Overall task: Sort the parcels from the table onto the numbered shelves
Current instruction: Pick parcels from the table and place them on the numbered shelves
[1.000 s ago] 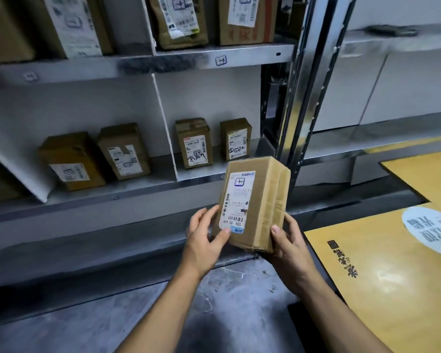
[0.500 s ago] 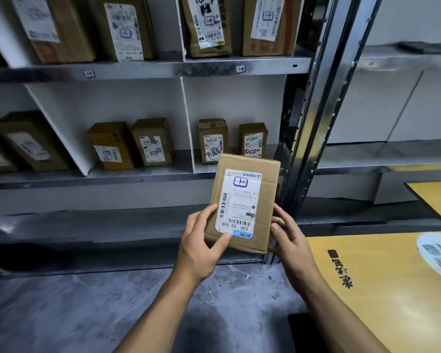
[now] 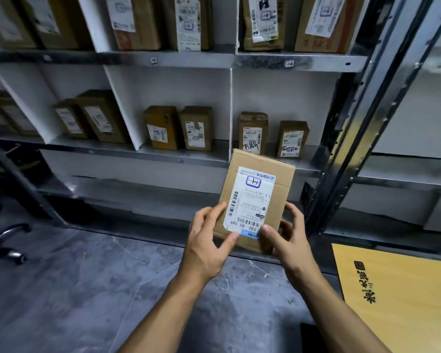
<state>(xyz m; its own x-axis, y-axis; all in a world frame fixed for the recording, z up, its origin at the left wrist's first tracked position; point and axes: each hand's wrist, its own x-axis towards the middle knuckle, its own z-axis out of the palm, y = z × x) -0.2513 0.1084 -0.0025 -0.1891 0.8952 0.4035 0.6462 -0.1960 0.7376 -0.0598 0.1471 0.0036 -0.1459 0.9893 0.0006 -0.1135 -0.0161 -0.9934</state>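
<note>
I hold a brown cardboard parcel [image 3: 259,197] upright in front of the shelving, its white shipping label facing me. My left hand [image 3: 209,240] grips its lower left corner, thumb on the label's bottom edge. My right hand [image 3: 285,238] grips the lower right corner, thumb on the front and fingers curled behind. The parcel hangs just below the front lip of the middle shelf [image 3: 138,155], before the rightmost compartment, where two small boxes [image 3: 252,133] [image 3: 292,140] stand.
Metal shelving with white dividers [image 3: 120,108] holds several labelled boxes on the middle and upper shelf [image 3: 189,59]. A steel upright post [image 3: 341,149] rises right of the parcel. The yellow table [image 3: 402,296] lies at lower right. A chair base [image 3: 8,240] sits at far left.
The view has swung left and moved closer to the shelves. The parcel has turned its label flat toward me, and my right thumb has come onto its front.
</note>
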